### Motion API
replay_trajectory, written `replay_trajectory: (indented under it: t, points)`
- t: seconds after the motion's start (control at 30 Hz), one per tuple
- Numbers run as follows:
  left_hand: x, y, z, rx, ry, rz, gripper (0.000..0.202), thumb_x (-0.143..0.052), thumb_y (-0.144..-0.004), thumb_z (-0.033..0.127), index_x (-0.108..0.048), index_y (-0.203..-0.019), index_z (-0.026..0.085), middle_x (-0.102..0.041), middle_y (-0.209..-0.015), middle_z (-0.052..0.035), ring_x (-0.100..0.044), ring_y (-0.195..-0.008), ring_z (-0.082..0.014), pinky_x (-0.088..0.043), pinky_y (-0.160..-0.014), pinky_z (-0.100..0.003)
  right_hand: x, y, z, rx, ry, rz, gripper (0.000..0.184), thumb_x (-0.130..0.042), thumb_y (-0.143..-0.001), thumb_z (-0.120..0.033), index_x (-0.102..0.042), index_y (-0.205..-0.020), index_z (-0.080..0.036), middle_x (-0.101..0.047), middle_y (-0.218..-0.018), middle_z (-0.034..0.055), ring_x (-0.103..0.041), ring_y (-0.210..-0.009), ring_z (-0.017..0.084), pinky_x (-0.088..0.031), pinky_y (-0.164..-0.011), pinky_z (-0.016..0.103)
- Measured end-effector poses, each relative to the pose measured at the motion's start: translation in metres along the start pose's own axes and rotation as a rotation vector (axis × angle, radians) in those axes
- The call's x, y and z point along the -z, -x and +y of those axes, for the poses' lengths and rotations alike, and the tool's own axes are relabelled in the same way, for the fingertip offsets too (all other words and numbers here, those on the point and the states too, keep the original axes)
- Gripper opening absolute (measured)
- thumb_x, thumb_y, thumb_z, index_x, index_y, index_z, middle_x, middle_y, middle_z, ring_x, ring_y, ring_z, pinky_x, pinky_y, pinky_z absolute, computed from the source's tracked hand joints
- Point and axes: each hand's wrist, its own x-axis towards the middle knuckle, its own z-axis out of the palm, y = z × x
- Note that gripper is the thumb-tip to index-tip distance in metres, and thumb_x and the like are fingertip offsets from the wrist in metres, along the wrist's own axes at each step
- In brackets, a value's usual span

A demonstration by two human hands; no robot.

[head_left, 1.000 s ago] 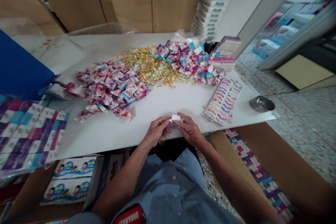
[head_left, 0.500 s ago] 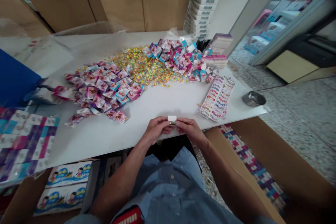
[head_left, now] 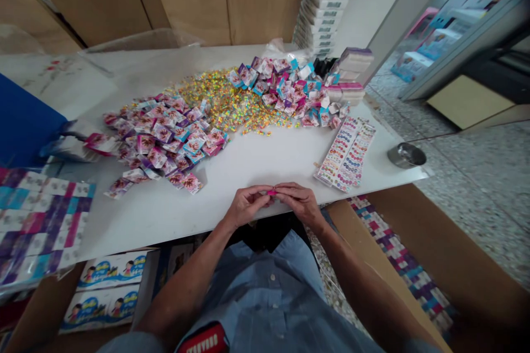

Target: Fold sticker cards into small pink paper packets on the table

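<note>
That little pink box (head_left: 271,193)'s in your grip, left hand (head_left: 245,204) and right hand (head_left: 301,201) both pinching it by the tabletop (head_left: 252,162)'s near edge. Box heap (head_left: 165,135) at 10 o'clock, yellow bits (head_left: 236,103) at 11, sticker sheets (head_left: 346,154) at 2, between you and the metal bowl (head_left: 407,155).

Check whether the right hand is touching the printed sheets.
Apart. The head view shows white tabletop between the right hand and the nearest edge of the printed sheets.

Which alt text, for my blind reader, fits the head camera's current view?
Both hands hold a small pink item over the near edge of a white table. Beyond lie small printed packets and many tiny colourful pieces.
</note>
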Motion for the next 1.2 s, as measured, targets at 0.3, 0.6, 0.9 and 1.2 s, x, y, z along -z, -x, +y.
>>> replay_trajectory:
  t: [0.3, 0.6, 0.9, 1.2]
  points:
    - [0.007, -0.005, 0.0, -0.052, -0.199, -0.023, 0.03, -0.068, -0.088, 0.037, -0.077, -0.11, 0.018, -0.08, -0.088, -0.0051, -0.074, -0.069, -0.0159, -0.063, -0.07, -0.027, -0.002, -0.003, 0.001, -0.03, -0.014, 0.037, 0.015, -0.074, -0.087, -0.032, -0.081, -0.1, -0.03, -0.077, -0.099, 0.0039, -0.071, -0.094, 0.02, -0.057, -0.09, 0.035]
    - [0.011, -0.004, -0.004, -0.28, -0.328, -0.058, 0.022, -0.063, -0.093, 0.029, -0.077, -0.106, 0.017, -0.078, -0.109, -0.0094, -0.075, -0.097, -0.019, -0.062, -0.088, -0.03, 0.005, 0.0, 0.011, 0.202, 0.172, -0.013, 0.021, -0.066, -0.094, -0.025, -0.078, -0.11, -0.031, -0.076, -0.11, 0.0057, -0.072, -0.1, 0.019, -0.059, -0.091, 0.035]
    - [0.018, -0.001, -0.021, -0.692, -0.673, -0.062, 0.026, -0.059, -0.096, 0.02, -0.073, -0.118, 0.023, -0.074, -0.121, -0.0073, -0.073, -0.107, -0.016, -0.061, -0.094, -0.03, 0.009, 0.008, 0.025, 0.398, 0.36, -0.038, 0.028, -0.065, -0.094, -0.021, -0.074, -0.119, -0.032, -0.073, -0.12, 0.0073, -0.071, -0.101, 0.019, -0.061, -0.089, 0.036]
    - [0.007, 0.004, -0.014, -0.476, -0.628, -0.019, 0.026, -0.055, -0.098, 0.032, -0.077, -0.108, 0.023, -0.077, -0.113, -0.0067, -0.072, -0.105, -0.0185, -0.059, -0.098, -0.035, -0.002, 0.01, 0.027, 0.18, 0.295, -0.002, 0.024, -0.062, -0.096, -0.029, -0.075, -0.115, -0.032, -0.073, -0.119, 0.0071, -0.068, -0.105, 0.023, -0.058, -0.095, 0.043]
